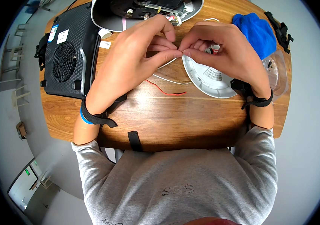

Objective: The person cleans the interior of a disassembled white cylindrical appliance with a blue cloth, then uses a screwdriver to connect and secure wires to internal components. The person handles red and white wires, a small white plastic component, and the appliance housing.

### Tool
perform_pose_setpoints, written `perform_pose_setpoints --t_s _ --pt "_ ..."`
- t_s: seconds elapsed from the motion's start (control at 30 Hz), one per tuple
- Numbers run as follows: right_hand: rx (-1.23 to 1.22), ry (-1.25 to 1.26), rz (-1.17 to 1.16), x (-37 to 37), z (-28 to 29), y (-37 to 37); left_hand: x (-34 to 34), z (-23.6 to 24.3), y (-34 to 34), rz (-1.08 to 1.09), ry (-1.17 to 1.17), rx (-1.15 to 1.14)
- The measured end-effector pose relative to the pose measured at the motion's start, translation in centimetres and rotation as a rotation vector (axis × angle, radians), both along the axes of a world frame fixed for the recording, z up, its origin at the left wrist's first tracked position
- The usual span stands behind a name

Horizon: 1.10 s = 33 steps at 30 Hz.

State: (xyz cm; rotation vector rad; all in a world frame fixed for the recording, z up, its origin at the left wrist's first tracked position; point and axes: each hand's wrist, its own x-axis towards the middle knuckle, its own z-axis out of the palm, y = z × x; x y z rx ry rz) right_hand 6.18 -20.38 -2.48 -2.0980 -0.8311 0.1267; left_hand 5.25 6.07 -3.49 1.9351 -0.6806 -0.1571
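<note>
Both hands raised over the middle of a wooden table (167, 120), fingertips meeting. Left hand (137, 56) pinched shut, thumb and forefinger closed on a thin white wire (169, 62). Right hand (220, 47) likewise pinched, thumb against forefinger, gripping the same wire right where the left fingertips end. Wire running down from the pinch and curving across the tabletop toward a round white plastic cover (208, 77), partly under the right hand. Just below the hands, a red wire (165, 92) lying loose on the wood with a short black end. To the left, a black box with a round fan grille (68, 56), flat on the table. At the far edge, an opened white appliance shell (148, 11) with parts exposed. Right of it, a blue cloth (257, 32). Black straps on both wrists.
</note>
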Motion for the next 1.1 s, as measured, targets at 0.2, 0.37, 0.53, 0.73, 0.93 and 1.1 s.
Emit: perform_pose_setpoints --t_s 0.2,0.37,0.53,0.73,0.93,1.1 --pt "-0.077 -0.024 0.111 0.1 1.0 -0.8 1.6 0.1 2.1 -0.31 -0.043 0.434" --pt "-0.029 -0.089 0.341 0.7 0.4 -1.0 1.1 -0.6 1.8 -0.485 -0.05 0.427" --pt "-0.052 -0.034 0.396 0.6 0.6 -0.7 0.7 -2.9 2.6 -0.55 -0.147 0.46" --pt "-0.113 -0.054 0.377 0.4 0.6 -0.8 0.4 -1.5 1.9 -0.56 0.006 0.601" --pt "-0.101 -0.025 0.389 0.3 0.8 -0.4 -0.2 -3.2 2.1 -0.558 0.013 0.501" --pt "-0.071 -0.007 0.427 -0.1 0.8 -0.2 -0.3 -3.0 1.4 -0.635 0.101 0.565"
